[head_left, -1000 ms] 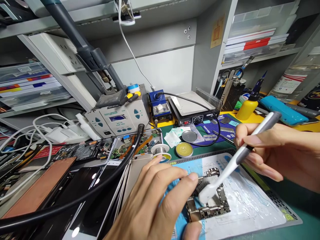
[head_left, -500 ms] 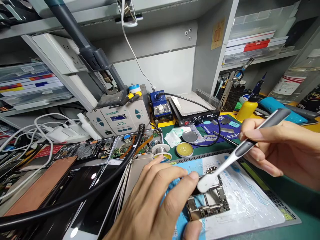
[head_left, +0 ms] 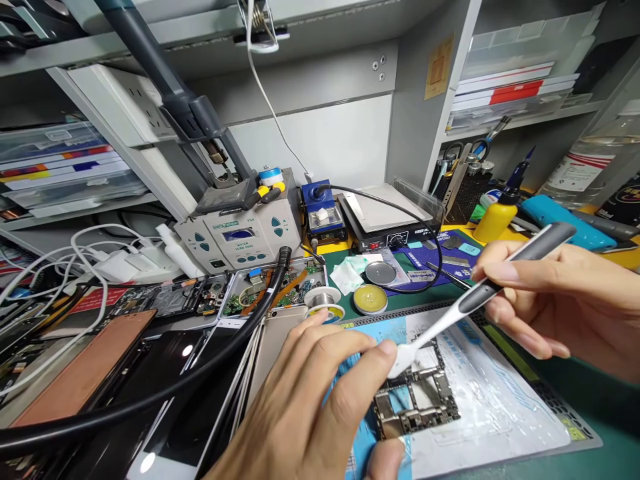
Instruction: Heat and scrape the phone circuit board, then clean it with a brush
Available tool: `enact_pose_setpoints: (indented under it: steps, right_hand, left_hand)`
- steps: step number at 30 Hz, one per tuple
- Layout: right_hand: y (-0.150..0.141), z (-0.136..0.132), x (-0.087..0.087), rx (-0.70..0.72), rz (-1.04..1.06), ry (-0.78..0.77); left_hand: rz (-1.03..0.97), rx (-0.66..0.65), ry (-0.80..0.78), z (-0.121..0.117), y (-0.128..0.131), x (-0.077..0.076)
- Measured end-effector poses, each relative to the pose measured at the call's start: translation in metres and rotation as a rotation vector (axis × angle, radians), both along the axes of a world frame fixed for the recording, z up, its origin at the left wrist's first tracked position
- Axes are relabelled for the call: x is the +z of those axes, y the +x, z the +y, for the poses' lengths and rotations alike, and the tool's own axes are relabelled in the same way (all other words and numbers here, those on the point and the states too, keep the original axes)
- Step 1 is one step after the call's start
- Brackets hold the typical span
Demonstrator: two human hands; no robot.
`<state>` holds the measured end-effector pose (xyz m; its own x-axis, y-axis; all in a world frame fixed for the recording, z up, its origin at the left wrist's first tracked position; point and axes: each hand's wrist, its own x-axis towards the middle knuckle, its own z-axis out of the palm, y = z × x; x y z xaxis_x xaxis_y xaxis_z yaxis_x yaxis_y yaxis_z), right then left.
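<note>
My right hand (head_left: 555,303) grips a grey and white brush (head_left: 475,300) like a pen, with its white head resting on the upper left corner of a phone circuit board (head_left: 417,400). The board lies on a blue and white work mat (head_left: 495,407). Fingers of my left hand (head_left: 310,407) pinch the board's left edge, index fingertip at the top next to the brush head, thumb at the bottom.
Opened phones and screens (head_left: 150,347) lie at the left under a black hose (head_left: 150,400). Behind stand a soldering station (head_left: 235,237), a hot plate (head_left: 385,217), a solder spool (head_left: 320,300), a flux tin (head_left: 369,299) and a yellow bottle (head_left: 495,217).
The brush head has slid from the middle of the board up and left to its top corner near my left index finger. My right hand rose slightly. My left hand kept its hold.
</note>
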<state>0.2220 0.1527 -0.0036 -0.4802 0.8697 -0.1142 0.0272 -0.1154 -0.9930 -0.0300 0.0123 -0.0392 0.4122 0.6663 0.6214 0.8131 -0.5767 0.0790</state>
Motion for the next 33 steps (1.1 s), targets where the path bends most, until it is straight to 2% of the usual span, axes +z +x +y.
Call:
enact_pose_setpoints:
  steps: [3,9,14,16,22,25,29,31,33]
  right_hand:
    - [0.001,0.001,-0.001,0.000,-0.039,0.003]
    - [0.004,0.003,-0.001,-0.169,0.060,-0.026]
    - [0.002,0.000,-0.003,0.009,-0.031,-0.033]
    - [0.003,0.001,-0.004,0.017,-0.074,-0.024]
    - [0.007,0.007,-0.001,-0.246,0.058,0.005]
    - [0.004,0.004,0.001,-0.184,0.057,0.008]
    - [-0.001,0.001,0.003,0.013,-0.042,-0.015]
    - [-0.001,0.002,0.003,0.024,-0.064,-0.031]
    - [0.001,0.004,0.003,-0.056,-0.036,-0.019]
  left_hand:
    - [0.003,-0.007,0.006,0.001,-0.001,-0.002]
    - [-0.033,0.007,-0.003,0.002,0.001,-0.003]
    - [-0.010,0.009,0.004,0.001,0.001,-0.002]
    - [-0.009,-0.001,0.000,0.002,0.000,-0.003]
    - [-0.065,-0.015,0.088,0.007,0.002,-0.009]
    - [-0.056,0.005,0.110,0.007,0.004,-0.011]
    - [-0.063,0.031,0.098,0.006,0.002,-0.009]
    - [-0.006,0.020,0.061,0.005,0.000,-0.006]
    - [0.047,0.008,0.028,0.003,-0.003,-0.001]
